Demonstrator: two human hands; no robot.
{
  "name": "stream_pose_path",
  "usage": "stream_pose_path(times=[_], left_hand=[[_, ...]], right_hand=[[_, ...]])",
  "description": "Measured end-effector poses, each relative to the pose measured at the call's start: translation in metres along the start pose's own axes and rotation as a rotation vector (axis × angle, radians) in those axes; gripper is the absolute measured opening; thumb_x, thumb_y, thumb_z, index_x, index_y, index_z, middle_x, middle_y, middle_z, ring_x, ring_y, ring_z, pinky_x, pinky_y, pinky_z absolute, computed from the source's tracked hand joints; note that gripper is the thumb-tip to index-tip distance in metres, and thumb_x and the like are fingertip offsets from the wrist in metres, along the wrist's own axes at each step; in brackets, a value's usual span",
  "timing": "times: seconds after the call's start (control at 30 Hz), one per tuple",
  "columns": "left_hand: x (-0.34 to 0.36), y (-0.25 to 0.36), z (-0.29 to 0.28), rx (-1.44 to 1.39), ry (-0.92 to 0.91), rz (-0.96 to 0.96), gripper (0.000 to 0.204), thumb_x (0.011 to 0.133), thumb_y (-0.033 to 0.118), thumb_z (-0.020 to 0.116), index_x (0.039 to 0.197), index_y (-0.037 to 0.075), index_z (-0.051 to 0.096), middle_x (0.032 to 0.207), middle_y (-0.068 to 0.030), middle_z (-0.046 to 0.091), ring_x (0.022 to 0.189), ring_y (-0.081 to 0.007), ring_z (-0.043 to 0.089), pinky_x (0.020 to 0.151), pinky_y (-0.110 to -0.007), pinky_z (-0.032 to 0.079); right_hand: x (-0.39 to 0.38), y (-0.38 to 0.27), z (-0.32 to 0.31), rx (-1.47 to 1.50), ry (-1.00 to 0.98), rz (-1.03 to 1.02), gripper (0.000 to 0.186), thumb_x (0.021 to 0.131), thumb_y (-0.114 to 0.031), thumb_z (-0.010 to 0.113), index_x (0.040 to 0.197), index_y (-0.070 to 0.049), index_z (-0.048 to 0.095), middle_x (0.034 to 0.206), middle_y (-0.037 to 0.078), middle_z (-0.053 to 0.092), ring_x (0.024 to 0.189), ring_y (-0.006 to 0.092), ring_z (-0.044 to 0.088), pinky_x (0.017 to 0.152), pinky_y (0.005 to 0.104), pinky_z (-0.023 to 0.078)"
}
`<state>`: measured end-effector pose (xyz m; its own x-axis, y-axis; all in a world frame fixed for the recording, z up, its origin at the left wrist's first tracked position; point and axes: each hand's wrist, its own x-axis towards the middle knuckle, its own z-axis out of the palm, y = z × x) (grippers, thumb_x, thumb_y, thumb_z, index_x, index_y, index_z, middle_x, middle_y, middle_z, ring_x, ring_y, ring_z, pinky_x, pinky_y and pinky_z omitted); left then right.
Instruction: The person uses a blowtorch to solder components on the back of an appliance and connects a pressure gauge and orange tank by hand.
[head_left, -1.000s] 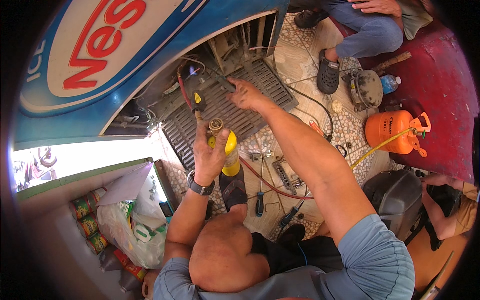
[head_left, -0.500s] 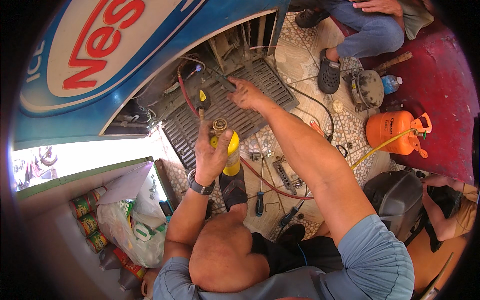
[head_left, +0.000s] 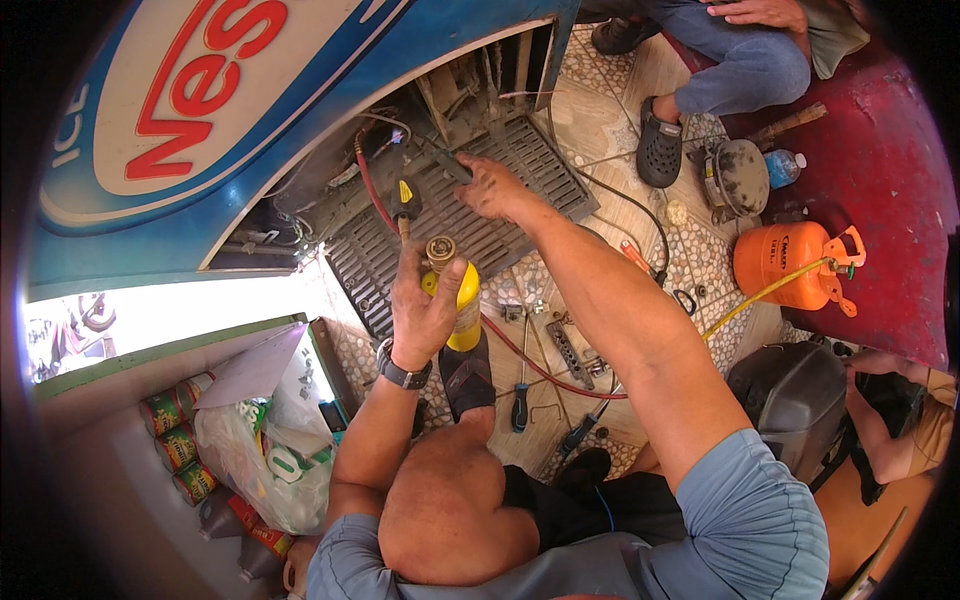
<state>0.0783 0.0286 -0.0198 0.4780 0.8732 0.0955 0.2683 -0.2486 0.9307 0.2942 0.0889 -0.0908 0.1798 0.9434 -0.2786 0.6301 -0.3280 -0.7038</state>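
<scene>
My left hand (head_left: 425,310) is closed around a hand torch (head_left: 406,200) and its yellow gas cylinder (head_left: 462,325), held upright above my left foot. A small blue-white flame (head_left: 397,137) burns at the torch's tip, inside the open base of the blue appliance (head_left: 120,240). My right hand (head_left: 485,190) is closed on a slim dark tool (head_left: 450,163) over the slotted metal grille (head_left: 540,170), its far end pointing near the flame. A red hose (head_left: 375,200) runs behind the torch, next to dusty pipes and wires.
Screwdrivers (head_left: 520,405), hoses and fittings lie on the tiled floor. An orange cylinder (head_left: 785,265) and dusty compressor (head_left: 732,180) are right. A seated person (head_left: 740,70) is at top right, another person's arm (head_left: 890,430) lower right, cans (head_left: 178,445) and bags (head_left: 260,460) lower left.
The small flame appears slightly farther right than a second ago. My hands and the things they hold are nearly still.
</scene>
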Motion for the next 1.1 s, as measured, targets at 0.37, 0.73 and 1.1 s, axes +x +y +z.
stream_pose_path(times=[0.37,0.73,1.1], left_hand=[[0.001,-0.002,-0.001,-0.017,-0.035,-0.049,0.046,0.098,0.034,0.071,0.125,0.0,0.055,0.105,-0.0098,0.068,0.096,-0.0176,0.065,0.087,-0.033,0.052],[0.001,-0.008,0.002,-0.05,0.004,-0.028,0.044,0.097,0.038,0.071,0.115,0.001,0.056,0.1,-0.0141,0.067,0.091,-0.0249,0.066,0.082,-0.037,0.052],[0.002,0.005,0.003,0.018,0.018,0.016,0.044,0.097,0.036,0.071,0.116,-0.001,0.057,0.1,-0.0154,0.068,0.091,-0.0261,0.067,0.083,-0.037,0.052]], right_hand=[[-0.006,-0.013,-0.011,0.0,-0.062,0.045,0.069,0.093,-0.032,0.058,0.155,-0.005,0.04,0.153,0.022,0.046,0.141,0.035,0.045,0.118,0.0363,0.036],[-0.008,-0.014,-0.01,-0.019,-0.041,0.013,0.07,0.092,-0.028,0.059,0.154,-0.003,0.039,0.152,0.024,0.048,0.141,0.0356,0.046,0.118,0.0362,0.036],[-0.002,-0.008,-0.009,-0.03,-0.041,-0.003,0.07,0.091,-0.027,0.058,0.154,-0.003,0.038,0.153,0.024,0.046,0.141,0.0351,0.046,0.117,0.0359,0.038]])
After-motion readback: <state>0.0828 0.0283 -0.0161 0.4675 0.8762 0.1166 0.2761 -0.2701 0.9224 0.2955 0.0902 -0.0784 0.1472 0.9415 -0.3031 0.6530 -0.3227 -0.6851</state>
